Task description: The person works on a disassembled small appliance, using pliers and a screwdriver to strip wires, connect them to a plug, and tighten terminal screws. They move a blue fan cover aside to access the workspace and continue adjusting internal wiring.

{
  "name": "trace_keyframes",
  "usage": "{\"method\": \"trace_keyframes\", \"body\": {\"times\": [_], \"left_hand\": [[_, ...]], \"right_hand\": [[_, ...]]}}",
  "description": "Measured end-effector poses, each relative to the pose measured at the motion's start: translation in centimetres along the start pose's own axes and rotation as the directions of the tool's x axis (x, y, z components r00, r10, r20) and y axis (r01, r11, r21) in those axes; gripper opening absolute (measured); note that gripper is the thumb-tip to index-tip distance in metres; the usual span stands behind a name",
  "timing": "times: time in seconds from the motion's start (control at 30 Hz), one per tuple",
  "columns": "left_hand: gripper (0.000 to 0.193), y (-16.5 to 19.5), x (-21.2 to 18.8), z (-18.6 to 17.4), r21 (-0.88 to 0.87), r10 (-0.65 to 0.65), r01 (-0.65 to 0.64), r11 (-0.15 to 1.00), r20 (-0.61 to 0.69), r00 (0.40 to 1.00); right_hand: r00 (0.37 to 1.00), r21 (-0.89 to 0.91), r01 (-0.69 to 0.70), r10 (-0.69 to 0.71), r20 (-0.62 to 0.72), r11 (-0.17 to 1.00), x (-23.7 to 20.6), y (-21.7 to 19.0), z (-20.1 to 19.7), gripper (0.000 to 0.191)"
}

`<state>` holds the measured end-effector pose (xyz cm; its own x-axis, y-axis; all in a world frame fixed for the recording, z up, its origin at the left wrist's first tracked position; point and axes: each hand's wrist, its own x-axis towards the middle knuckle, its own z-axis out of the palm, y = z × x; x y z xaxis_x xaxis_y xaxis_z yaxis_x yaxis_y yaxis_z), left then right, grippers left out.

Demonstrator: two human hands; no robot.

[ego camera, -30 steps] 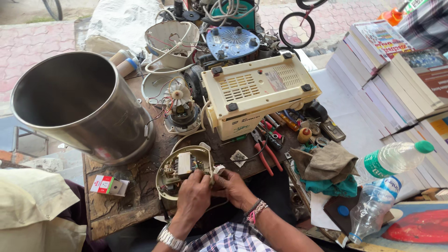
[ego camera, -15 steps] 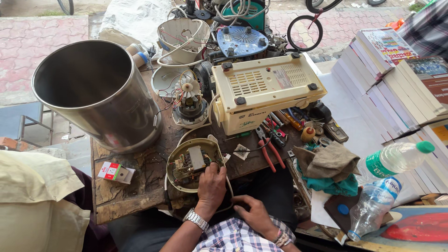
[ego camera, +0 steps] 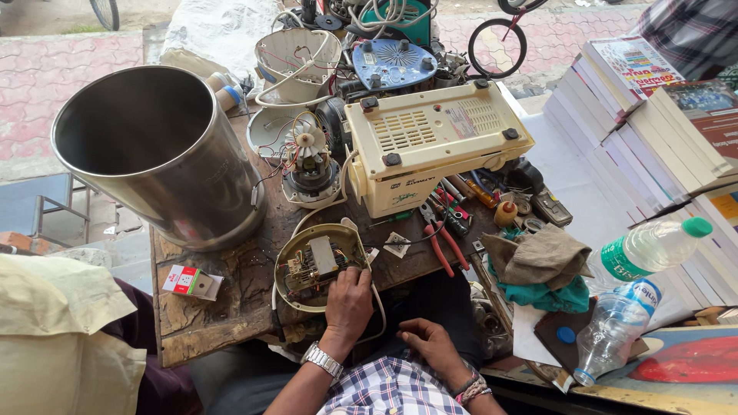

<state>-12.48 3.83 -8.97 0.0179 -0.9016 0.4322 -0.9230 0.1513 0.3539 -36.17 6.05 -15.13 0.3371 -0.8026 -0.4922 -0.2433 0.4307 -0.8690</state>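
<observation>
The left hand (ego camera: 347, 298) reaches forward with the forearm running up from the lower edge, a metal watch on the wrist. Its fingers curl down over the near rim of the opened round unit (ego camera: 319, 265), palm down. The right hand (ego camera: 427, 343) lies nearer the body, well back from the unit, touching nothing on the bench, fingers loosely bent, a bracelet on its wrist.

Right hand (ego camera: 432, 343) has dropped off the appliance base (ego camera: 319, 265)

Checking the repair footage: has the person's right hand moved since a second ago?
Yes. The right hand has left the round open appliance base and dropped back toward the person's lap, off the wooden table.
</observation>
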Motion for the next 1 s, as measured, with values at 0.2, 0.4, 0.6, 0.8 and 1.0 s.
{"method": "trace_keyframes", "body": {"times": [0.2, 0.4, 0.6, 0.8, 1.0], "left_hand": [[0.027, -0.5, 1.1, 1.2, 0.057, -0.052, 0.051, 0.997, 0.013, 0.999], [0.03, -1.1, 1.5, 1.8, 0.037, -0.041, 0.04, 0.998, 0.013, 0.999], [0.035, -1.6, 1.3, 1.7, 0.066, 0.013, -0.013, 0.998, 0.001, 1.0], [0.038, -2.0, 0.8, 1.7, -0.008, 0.027, -0.027, 1.0, 0.011, 1.0], [0.04, -2.1, 0.3, 1.9, -0.059, 0.064, -0.067, 0.996, -0.043, 0.997]], "right_hand": [[0.998, 0.036, -0.049, 0.05, -0.041, 0.998, 0.7, 0.0, 0.0, 0.028], [0.994, 0.009, -0.104, 0.104, -0.043, 0.995, 1.8, -0.8, 0.6, 0.029], [0.987, 0.035, -0.149, 0.151, -0.054, 0.988, 2.0, -1.3, 0.7, 0.031], [0.987, 0.081, -0.151, 0.154, -0.04, 0.985, 2.4, -1.4, 0.7, 0.031], [0.988, 0.126, -0.147, 0.153, -0.033, 0.981, 2.3, -1.2, 0.8, 0.031]]}}
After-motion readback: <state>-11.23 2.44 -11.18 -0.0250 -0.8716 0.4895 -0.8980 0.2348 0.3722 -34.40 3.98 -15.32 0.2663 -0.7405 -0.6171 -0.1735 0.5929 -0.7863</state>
